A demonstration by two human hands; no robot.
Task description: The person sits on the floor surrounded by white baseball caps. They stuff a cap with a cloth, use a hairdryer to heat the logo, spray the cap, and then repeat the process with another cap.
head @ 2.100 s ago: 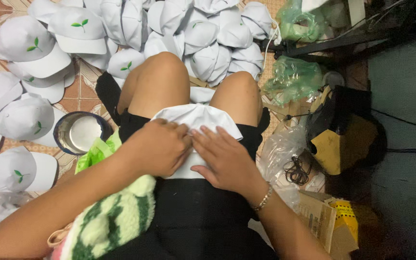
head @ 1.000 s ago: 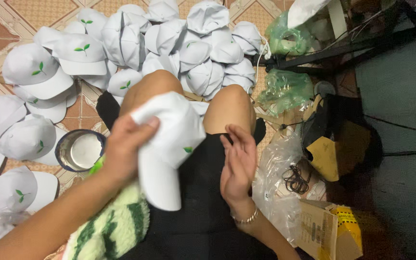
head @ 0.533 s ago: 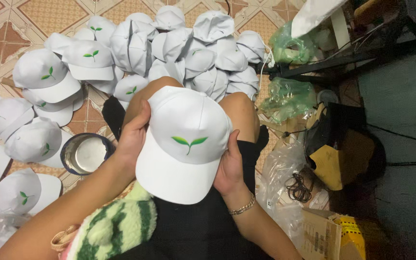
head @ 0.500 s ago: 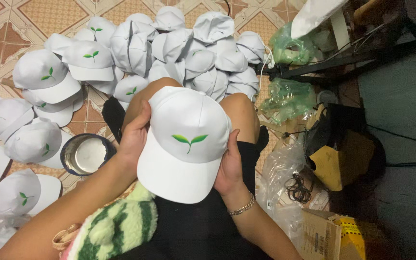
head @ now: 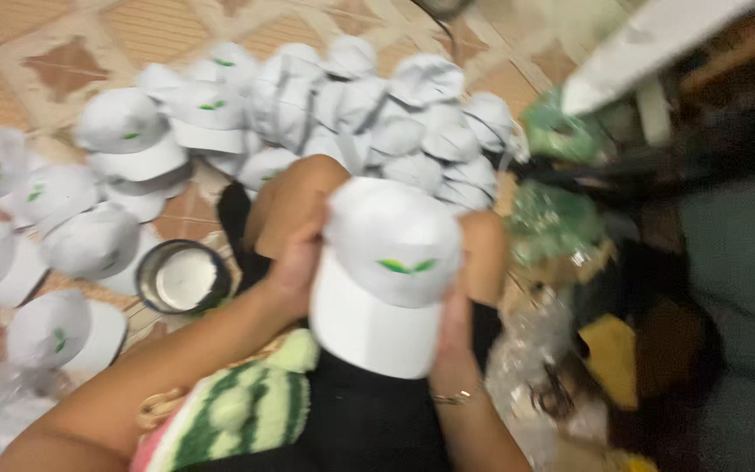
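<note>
On the tiled floor (head: 37,52), both hands hold a white cap (head: 386,271).

pile of white caps (head: 308,96) | metal bowl (head: 183,277) | green-striped cushion (head: 238,419) | tiled floor (head: 45,52)

head view, steep downward, close, somewhat blurred lap (head: 369,428)

Whole head view is motion-blurred, edges smeared everywhere. Light is warm and indoor, moderate on the left, falling off hard to the right, where that side sits in deep shadow with little detail. White cap (head: 386,275) and the pile of caps (head: 308,105) read bright, near blown out. Metal bowl (head: 183,278) shows soft glare. Tiled floor (head: 54,52) is soft, no crisp shadows.
</note>
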